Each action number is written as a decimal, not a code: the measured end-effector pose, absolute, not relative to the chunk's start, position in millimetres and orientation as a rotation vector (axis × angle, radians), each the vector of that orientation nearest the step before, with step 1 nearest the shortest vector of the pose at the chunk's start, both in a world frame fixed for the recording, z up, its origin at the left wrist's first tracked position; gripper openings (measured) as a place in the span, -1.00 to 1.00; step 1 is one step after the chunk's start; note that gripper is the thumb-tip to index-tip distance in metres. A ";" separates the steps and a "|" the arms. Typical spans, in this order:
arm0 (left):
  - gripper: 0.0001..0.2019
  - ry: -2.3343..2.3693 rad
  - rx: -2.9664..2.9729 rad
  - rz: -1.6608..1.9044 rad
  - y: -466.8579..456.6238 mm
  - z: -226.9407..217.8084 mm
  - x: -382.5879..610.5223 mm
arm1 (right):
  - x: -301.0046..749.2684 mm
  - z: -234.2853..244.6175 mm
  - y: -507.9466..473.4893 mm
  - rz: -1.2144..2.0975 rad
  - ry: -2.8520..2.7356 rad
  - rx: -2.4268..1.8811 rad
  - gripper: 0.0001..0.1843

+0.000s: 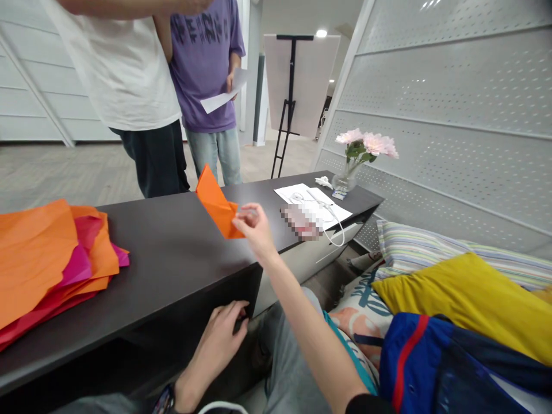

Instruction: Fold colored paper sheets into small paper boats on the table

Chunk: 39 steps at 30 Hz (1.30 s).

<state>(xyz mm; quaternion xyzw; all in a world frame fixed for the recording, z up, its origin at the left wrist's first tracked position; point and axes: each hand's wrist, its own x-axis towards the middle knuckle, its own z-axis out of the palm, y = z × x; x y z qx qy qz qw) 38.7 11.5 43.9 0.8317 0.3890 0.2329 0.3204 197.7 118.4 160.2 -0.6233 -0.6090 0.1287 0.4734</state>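
Note:
Between the thumb and fingers of my right hand (256,230) is one corner of a folded orange paper (215,202), tilted upright above the dark table (155,247). The paper's folded point rises to the left, and its lower edge is close to the tabletop; whether it touches cannot be made out. My left hand (218,339) hangs low by the table's front edge, holding nothing, with the thumb apart from loosely bent fingers. A watch (164,399) is on that wrist. Large orange, red and magenta paper sheets (38,253) lie stacked on the table's left end.
White papers (340,213), a white cable (321,201), a blurred-out object (302,221) and a vase of pink flowers (345,178) occupy the table's right end. Two people (207,63) stand beyond it, near an easel (291,86). Cushions (470,287) and blue clothing (414,362) lie right.

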 end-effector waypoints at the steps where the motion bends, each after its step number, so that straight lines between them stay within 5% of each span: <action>1: -0.74 1.061 2.063 0.694 11.8 46.1 35.1 | 185.6 149.1 94.0 0.626 -1.361 -1.260 -0.66; 5: -0.71 1.155 1.464 1.108 9.5 47.3 16.3 | 153.5 102.5 25.0 1.481 -0.906 -0.636 -0.37; 9: -0.55 1.101 0.867 1.491 9.4 47.5 3.0 | 144.8 78.7 15.9 1.698 -0.768 -0.558 -0.34; 22: -0.42 1.151 1.074 1.457 21.6 57.8 -15.7 | 155.8 79.1 25.8 1.425 -1.155 -0.858 -0.31; 27: -0.47 1.117 1.058 1.505 18.3 61.0 -16.6 | 159.7 81.0 23.8 1.202 -1.335 -0.977 -0.52; 34: -0.59 1.087 0.998 1.620 16.6 69.4 -11.3 | 163.5 86.3 26.4 1.309 -1.160 -0.920 -0.45; 39: -0.48 1.118 1.026 1.483 10.9 77.2 3.3 | 164.6 86.6 25.0 1.471 -1.161 -0.759 -0.43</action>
